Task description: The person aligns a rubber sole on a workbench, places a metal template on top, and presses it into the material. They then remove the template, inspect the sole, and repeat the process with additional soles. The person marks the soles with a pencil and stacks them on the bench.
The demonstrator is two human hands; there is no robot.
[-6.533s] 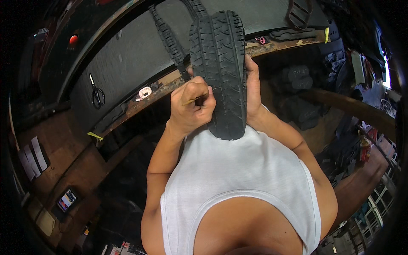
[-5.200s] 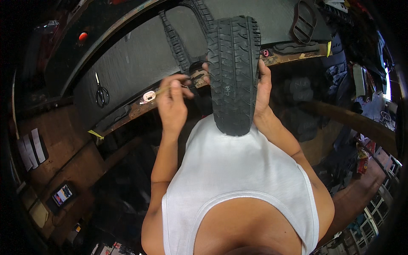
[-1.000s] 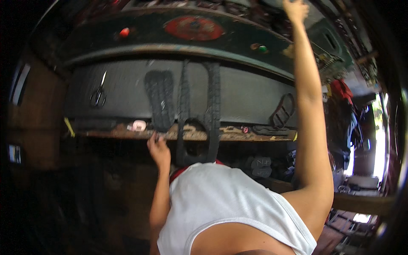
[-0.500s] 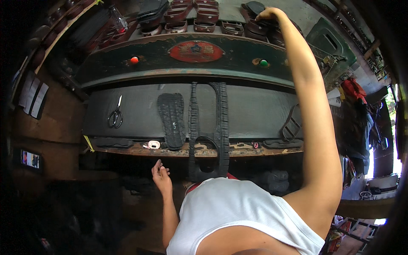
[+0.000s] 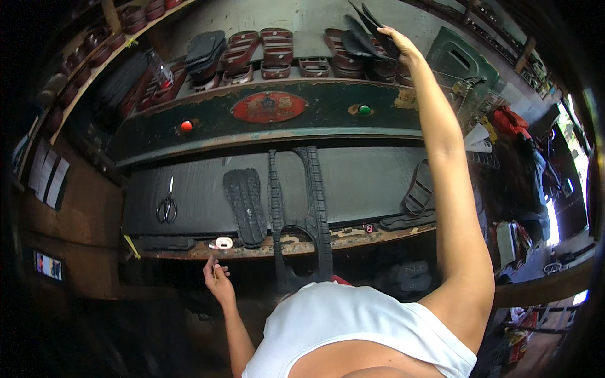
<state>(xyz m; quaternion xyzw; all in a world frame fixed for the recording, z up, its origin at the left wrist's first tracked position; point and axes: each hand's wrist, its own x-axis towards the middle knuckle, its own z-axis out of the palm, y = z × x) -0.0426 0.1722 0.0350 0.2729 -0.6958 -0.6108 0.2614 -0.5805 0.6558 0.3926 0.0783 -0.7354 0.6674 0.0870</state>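
Observation:
My right hand (image 5: 401, 47) is stretched up to the far shelf, its fingers closed on thin black sole-shaped pieces (image 5: 368, 22) that fan apart at their tips. Below the near edge of the bench, my left hand (image 5: 218, 285) hovers with curled fingers around a thin tan stick (image 5: 215, 273), too small to name surely. A black treaded rubber sole (image 5: 246, 208) lies on the grey worktop. Beside it, a long cut-out strip of black tyre rubber (image 5: 319, 217) hangs over the near edge towards my body. Black-handled scissors (image 5: 167, 209) rest at the left.
Stacks of red-brown sole-shaped frames (image 5: 277, 47) line the shelf, along with black soles (image 5: 205, 50). A green panel (image 5: 334, 107) with red and green knobs stands behind the worktop. A slotted black sole outline (image 5: 417, 192) lies right; a small pale object (image 5: 224, 242) sits on the ledge.
My right hand has lifted black sole-shaped pieces up from the stack, where it was reaching before. The view has tilted upward, showing more shelf. My left hand keeps its pose.

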